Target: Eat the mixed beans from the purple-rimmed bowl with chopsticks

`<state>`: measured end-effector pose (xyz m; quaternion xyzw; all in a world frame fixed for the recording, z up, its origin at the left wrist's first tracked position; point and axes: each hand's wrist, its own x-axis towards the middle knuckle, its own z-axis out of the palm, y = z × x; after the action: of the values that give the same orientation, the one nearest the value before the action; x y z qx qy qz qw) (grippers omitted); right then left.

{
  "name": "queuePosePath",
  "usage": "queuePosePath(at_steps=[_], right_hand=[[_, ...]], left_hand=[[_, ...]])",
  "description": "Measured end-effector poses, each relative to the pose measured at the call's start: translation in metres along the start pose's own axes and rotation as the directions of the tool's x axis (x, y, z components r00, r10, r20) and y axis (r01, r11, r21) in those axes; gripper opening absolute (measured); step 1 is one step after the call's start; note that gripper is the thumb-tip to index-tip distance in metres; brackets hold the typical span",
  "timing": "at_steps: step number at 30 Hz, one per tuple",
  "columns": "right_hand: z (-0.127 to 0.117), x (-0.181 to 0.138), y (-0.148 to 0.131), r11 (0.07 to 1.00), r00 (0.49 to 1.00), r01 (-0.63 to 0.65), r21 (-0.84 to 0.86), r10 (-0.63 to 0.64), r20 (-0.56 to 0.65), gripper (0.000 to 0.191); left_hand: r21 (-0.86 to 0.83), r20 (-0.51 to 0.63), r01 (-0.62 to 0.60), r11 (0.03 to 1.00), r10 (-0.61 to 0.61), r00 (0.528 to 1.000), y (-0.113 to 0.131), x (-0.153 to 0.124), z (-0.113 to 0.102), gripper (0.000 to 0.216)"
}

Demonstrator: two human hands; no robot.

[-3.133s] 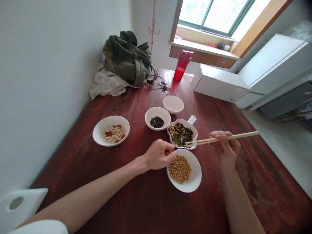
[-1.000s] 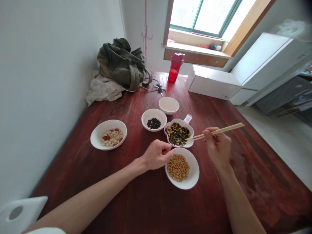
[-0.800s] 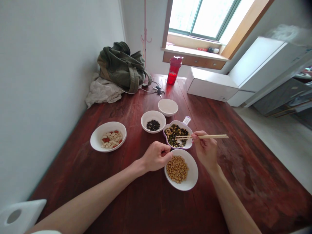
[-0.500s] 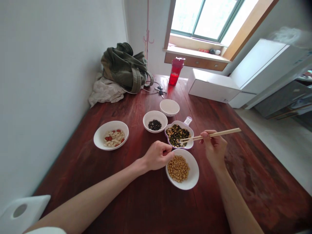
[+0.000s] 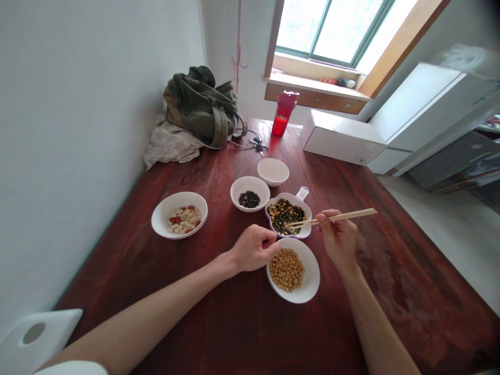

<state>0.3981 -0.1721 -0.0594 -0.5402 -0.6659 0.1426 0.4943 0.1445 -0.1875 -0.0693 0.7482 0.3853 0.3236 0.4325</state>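
Observation:
My right hand (image 5: 336,237) is closed on a pair of wooden chopsticks (image 5: 344,216) whose tips reach into the purple-rimmed dish (image 5: 307,207) of mixed dark and yellow beans. My left hand (image 5: 253,249) is curled shut and rests on the table, touching the left rim of the white bowl (image 5: 310,284) of yellow soybeans. Nothing shows inside its fingers. A white bowl (image 5: 250,186) with a few black beans stands just behind, and an empty white bowl (image 5: 273,171) behind that.
A white bowl (image 5: 164,219) of pale seeds and red pieces sits to the left. At the far end of the dark red wooden table (image 5: 234,333) lie a green bag (image 5: 201,107), a cloth, keys (image 5: 258,146), a red bottle (image 5: 284,113) and a white box (image 5: 339,138).
My right hand has shifted the chopsticks back and forth over the mixed-bean dish, tips now in the beans. My left hand has stayed at the soybean bowl's rim.

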Motion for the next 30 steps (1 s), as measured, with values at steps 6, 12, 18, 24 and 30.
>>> queuePosePath(at_steps=[6,12,18,24,30], right_hand=[[0.0005,-0.0006,-0.0027,0.999,1.000,0.028,-0.020,-0.027,0.015,0.024],[-0.0006,0.0000,-0.0069,0.998,0.998,0.058,-0.014,-0.057,0.038,0.024],[-0.0012,0.0003,-0.0083,0.998,0.997,0.060,-0.028,-0.059,0.044,0.024],[0.0000,-0.0004,-0.0059,0.998,1.000,-0.005,0.066,0.005,-0.002,0.026],[-0.0076,0.0058,-0.0076,0.937,0.989,-0.035,0.347,0.082,-0.122,0.025]], left_hand=[[-0.007,0.001,0.004,1.000,-0.004,1.000,0.0000,0.0006,0.0002,0.042],[-0.001,0.003,0.000,1.000,0.000,1.000,-0.0007,0.0002,0.0003,0.041],[-0.010,0.006,0.003,1.000,-0.003,1.000,0.0011,0.0001,-0.0007,0.042],[-0.015,0.016,0.012,1.000,-0.011,1.000,0.0013,0.0003,-0.0011,0.042],[-0.009,0.011,0.005,1.000,-0.005,1.000,0.0015,0.0000,-0.0013,0.042]])
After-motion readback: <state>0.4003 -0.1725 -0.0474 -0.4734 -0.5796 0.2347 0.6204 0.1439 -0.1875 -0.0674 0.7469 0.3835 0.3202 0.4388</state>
